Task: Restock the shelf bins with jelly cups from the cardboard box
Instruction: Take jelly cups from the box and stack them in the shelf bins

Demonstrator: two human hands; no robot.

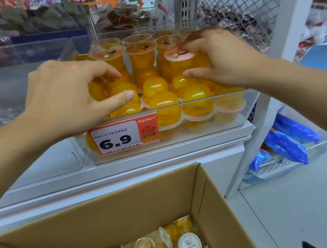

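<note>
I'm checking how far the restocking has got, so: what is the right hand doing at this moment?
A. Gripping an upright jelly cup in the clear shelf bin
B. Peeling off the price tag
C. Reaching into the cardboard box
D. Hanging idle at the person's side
A: the right hand has fingers on the lid and thumb on the side of an upright jelly cup inside the clear shelf bin, well above the cardboard box.
</note>
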